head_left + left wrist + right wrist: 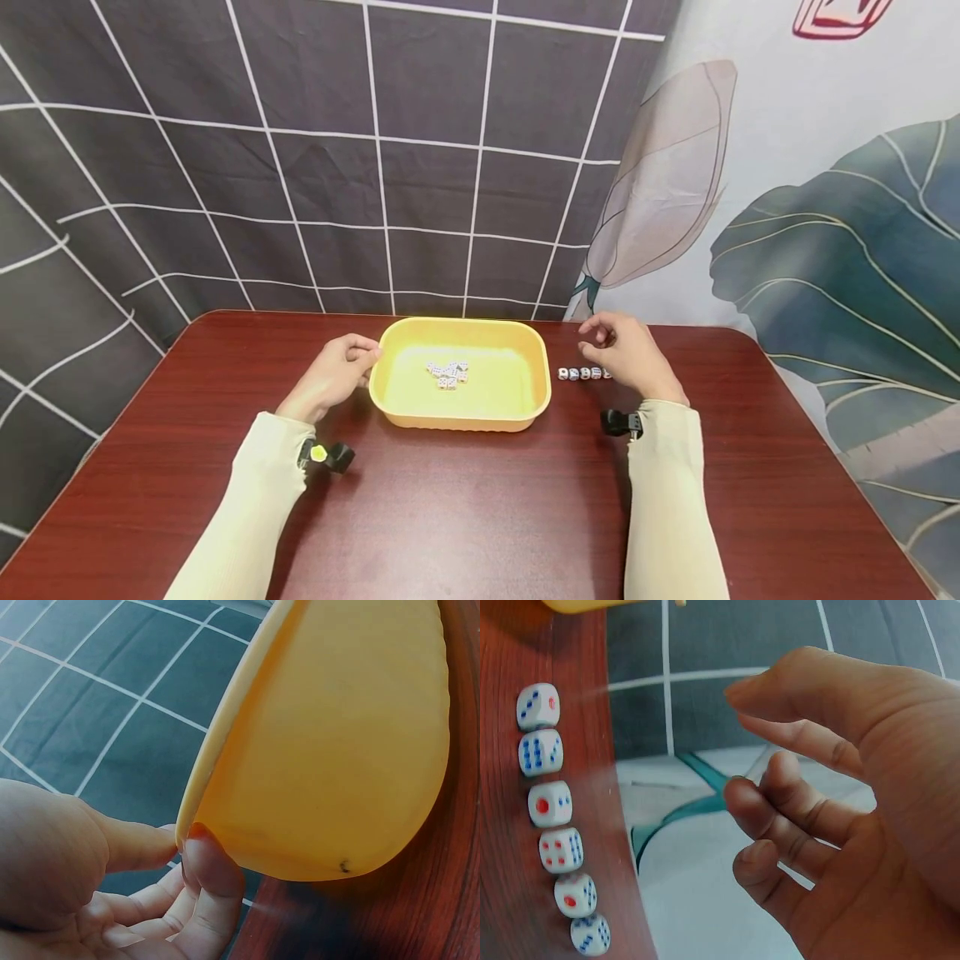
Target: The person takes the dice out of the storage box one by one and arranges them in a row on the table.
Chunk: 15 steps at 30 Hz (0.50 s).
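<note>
This looks like a makeshift tabletop station in a cloth-screened indoor corner, though whether the room around it belongs to a home, an office or a studio cannot be told. A dark grey curtain (427, 187) with a white grid hangs behind the reddish-brown wood-grain table (517, 508) and round its left side, its creases and wavering lines showing fabric rather than tile. Behind the table's right end and along its right side hangs a white botanical-print cloth (795, 125), bearing a pinkish petal shape (667, 183) and a large blue-green leaf (847, 242).
</note>
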Tool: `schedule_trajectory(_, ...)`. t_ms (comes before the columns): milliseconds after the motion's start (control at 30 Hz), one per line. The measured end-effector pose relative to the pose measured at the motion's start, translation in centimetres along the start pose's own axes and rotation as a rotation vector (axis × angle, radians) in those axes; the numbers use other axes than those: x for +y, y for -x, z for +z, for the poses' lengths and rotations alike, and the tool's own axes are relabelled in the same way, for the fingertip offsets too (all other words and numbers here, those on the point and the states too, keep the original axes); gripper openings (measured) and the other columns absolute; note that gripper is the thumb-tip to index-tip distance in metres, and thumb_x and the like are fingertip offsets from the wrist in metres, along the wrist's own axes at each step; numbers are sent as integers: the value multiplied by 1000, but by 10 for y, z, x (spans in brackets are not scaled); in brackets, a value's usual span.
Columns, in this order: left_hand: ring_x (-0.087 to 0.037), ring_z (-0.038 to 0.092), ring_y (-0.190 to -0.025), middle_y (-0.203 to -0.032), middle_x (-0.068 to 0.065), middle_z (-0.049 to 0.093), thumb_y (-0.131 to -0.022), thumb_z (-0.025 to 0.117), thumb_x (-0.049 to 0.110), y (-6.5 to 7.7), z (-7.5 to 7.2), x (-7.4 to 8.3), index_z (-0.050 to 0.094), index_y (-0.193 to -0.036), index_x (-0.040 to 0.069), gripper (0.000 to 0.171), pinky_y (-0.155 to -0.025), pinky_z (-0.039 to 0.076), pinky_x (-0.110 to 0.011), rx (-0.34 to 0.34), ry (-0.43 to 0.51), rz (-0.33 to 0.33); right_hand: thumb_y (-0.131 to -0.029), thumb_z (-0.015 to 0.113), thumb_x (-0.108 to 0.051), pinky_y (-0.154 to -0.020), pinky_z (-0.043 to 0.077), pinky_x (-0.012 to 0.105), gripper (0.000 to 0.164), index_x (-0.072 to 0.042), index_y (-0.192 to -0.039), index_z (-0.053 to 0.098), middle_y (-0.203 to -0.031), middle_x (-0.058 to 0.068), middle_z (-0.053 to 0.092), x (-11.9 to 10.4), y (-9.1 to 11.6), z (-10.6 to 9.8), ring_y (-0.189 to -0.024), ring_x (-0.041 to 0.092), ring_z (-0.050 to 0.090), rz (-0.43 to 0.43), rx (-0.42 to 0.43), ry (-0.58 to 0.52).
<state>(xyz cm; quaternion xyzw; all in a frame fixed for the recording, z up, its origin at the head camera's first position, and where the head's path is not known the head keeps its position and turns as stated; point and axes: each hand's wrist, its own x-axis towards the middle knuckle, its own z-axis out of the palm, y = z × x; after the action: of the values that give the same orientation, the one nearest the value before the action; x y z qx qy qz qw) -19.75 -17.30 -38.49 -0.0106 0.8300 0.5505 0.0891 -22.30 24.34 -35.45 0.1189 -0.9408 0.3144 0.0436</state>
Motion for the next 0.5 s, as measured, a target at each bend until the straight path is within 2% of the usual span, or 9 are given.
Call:
schedule_trajectory(233, -11, 59, -73, -104, -19, 65, -105, 53, 10, 1, 0, 1, 53, -128, -11, 31, -68, 56, -21, -3, 9, 5, -90, 72, -12, -71, 44, 32, 17, -6, -106, 71, -84, 6, 54, -16, -5, 9, -77, 20, 52, -54, -1, -21)
schedule_trajectory(500, -13, 60, -75, -107, -19, 65, -105, 52, 10, 1, -1, 2, 53, -129, -10, 31, -70, 56, -21, -3, 0, -4, -89, 75, -15, -73, 43, 33, 18, -8, -105, 72, -85, 6, 54, -33, -10, 19, -79, 21, 52, -58, -12, -10)
